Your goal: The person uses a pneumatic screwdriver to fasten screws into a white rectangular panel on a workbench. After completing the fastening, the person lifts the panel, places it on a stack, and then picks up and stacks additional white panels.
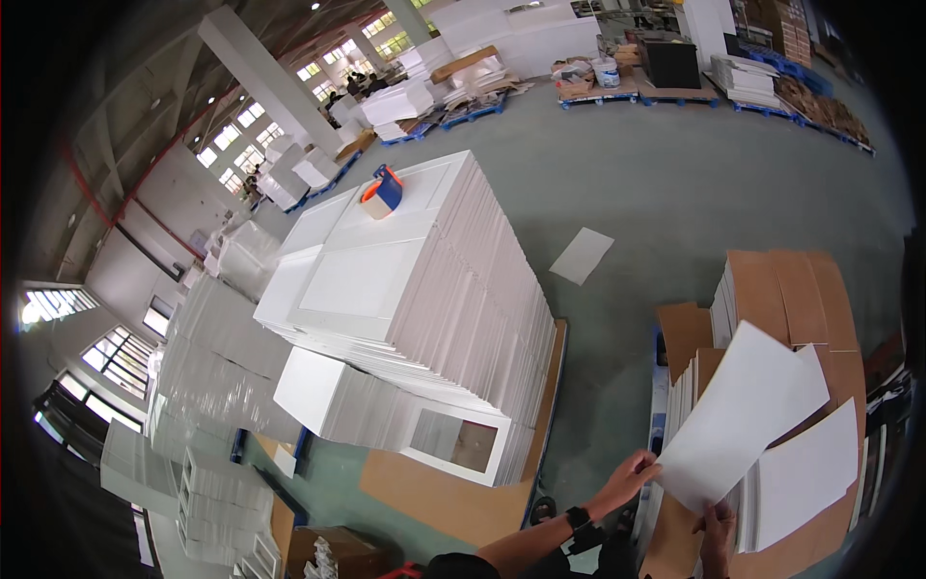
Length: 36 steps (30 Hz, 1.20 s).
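A thin white sheet is held tilted above a pallet load at the lower right. My left hand, with a dark watch on its wrist, pinches the sheet's left edge. My right hand is closed at its lower corner, with some of the fingers hidden behind or under it. Beside and below the right hand lies a stack of similar white sheets. Part of another white piece shows behind the raised sheet.
Brown cardboard surrounds the sheets. To the left stands a tall stack of white panels on a pallet, with a tape dispenser on top. One loose white sheet lies on the floor. An open cardboard box sits at lower left.
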Motion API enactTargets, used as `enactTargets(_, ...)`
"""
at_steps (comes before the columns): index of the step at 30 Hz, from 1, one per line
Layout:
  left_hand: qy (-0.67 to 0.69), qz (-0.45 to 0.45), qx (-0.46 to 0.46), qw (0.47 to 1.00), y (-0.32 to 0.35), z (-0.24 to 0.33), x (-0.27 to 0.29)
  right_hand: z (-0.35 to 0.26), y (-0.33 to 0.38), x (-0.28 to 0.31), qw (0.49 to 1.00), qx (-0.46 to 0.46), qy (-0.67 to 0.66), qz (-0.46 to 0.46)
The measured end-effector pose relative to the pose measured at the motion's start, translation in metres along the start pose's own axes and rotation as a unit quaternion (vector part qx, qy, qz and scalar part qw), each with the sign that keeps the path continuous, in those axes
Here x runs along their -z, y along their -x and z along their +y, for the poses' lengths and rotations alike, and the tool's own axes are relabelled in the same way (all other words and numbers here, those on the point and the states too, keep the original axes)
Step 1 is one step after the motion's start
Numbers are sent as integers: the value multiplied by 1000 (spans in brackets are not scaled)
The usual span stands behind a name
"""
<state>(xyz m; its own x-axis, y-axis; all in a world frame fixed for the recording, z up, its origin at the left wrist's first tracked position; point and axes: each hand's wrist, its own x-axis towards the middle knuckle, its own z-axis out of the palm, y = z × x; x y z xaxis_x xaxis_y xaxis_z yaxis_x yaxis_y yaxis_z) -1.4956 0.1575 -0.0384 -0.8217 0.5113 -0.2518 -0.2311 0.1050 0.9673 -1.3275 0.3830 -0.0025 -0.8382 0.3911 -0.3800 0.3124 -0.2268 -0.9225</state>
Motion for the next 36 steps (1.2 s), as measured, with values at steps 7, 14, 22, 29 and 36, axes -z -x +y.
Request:
enactTargets(7, 111, 94, 110, 983, 148, -69, 107, 50, 6, -70, 884, -67, 376, -269)
enactTargets(14, 219, 302, 174, 911, 242, -181, 219, 44, 18, -204, 884, 0, 385, -264)
enactTargets(22, 236, 516, 243, 787, 229, -245, 387, 75, 39, -250, 779, -68, 507, -363)
enactTargets(29, 144, 537, 249, 793, 182, -297, 488, 95, 43, -258, 756, -110, 542, -350)
enactTargets(36, 160, 579, 272, 752, 158, -324, 506, 114, 44, -258, 765, -116, 540, -330)
